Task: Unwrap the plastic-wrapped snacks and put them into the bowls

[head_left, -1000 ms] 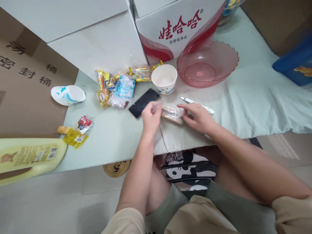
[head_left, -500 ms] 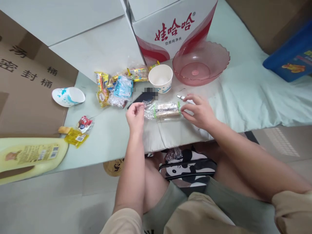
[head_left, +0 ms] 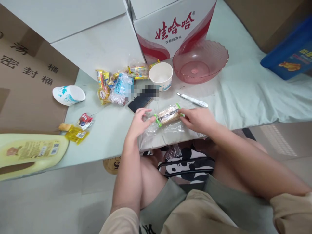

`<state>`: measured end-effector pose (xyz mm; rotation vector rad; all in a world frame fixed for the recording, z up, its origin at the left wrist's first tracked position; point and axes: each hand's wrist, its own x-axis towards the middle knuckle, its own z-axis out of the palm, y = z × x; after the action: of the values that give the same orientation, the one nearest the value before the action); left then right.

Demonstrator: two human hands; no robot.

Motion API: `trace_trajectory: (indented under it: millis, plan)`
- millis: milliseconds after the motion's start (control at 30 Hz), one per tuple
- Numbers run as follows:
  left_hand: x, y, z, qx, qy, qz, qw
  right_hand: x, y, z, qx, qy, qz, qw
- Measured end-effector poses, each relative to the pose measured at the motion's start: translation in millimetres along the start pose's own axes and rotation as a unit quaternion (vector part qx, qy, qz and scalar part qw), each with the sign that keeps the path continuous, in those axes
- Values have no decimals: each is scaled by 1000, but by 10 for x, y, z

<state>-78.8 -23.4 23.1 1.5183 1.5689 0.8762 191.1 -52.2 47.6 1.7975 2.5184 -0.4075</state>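
**Because the packet lies slantwise between our hands, its far right end meets our right hand first**

As we look down at the worktop (head_left: 107, 126), the packet (head_left: 168, 114) lies between our two hands, near the front edge. Its long axis runs from near left to far right, one green end towards each hand. Our right hand (head_left: 201, 120) is the nearer: its finger and thumb are nearly closed on the right end and appear to have hold of it. Our left hand (head_left: 140, 122) is open, fingers and thumb spread apart, the thumb tip right by the left green end; we cannot tell whether it touches. Loose clear plastic (head_left: 151, 130) lies on the near side of the packet, below that thumb. Beyond the packet we see a white pen-shaped tool (head_left: 192, 100) on the far right, a phone (head_left: 139, 103) on the far left, and a paper cup (head_left: 161, 76) farther off.

Half a second ago the packet lay almost straight from left to right; now its right end points farther away from us. Our left fingers, then pinched on the plastic, have come apart. The tool, then mostly behind our right hand, shows whole.
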Motion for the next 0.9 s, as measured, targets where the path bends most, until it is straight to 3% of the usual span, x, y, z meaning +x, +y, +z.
trace_trajectory:
  millis: [100, 200, 267, 400, 467, 533, 700, 800, 900]
  plan:
    - [-32, 20, 64, 30, -92, 2, 995, 76, -19, 51, -1, 92, -67, 994]
    - [-47, 66, 188, -29, -73, -48, 996, 108, -37, 144, 16, 99, -167, 981]
    - [-56, 131, 279, -110, -43, -84, 989, 121, -59, 200, 35, 90, -189, 977]
    - [-80, 304, 387, -303, -37, -133, 943, 172, -77, 246, 116, 118, -144, 976]
    - [-73, 353, 387, -343, -43, -137, 928, 211, -46, 252, 179, 133, -133, 966]
    - [-36, 348, 360, -339, -17, -138, 930, 242, 14, 264, 240, 148, -132, 950]
    - [123, 208, 261, -249, 134, -130, 950, 211, 206, 228, 341, 218, -77, 911]
    - [159, 183, 229, -220, 149, -118, 957, 143, 301, -44, 373, 282, -27, 883]
    - [147, 217, 231, -212, 120, -114, 963, 176, 398, -555, 344, 371, 23, 862]
